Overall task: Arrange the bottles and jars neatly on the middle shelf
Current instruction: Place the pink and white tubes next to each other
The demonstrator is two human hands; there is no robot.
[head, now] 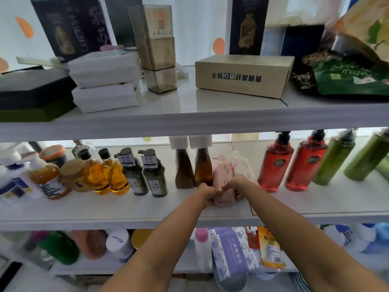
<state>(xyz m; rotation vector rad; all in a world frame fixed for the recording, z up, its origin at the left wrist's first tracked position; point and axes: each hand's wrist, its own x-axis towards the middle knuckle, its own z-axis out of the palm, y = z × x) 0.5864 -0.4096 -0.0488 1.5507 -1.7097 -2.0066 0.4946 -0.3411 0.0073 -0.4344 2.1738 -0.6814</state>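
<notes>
The middle shelf (105,209) has a white top, smooth and glossy. The red bottles (275,165) are of translucent, shiny plastic, and the green bottles (332,163) on the right look of the same kind. The pink bottle (223,180) is opaque plastic, rather matt. The yellow bottles (113,175) on the left are clear and glossy. On the upper shelf (189,123), the carton (244,74) is matt brown cardboard, the white blocks (103,70) look like soft matt foam, and the smoky boxes (161,60) are transparent hard plastic.

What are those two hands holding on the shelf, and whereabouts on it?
A pink bottle, gripped low on its body: the left hand on its left side, the right hand on its right, beside a cream bottle.
</notes>
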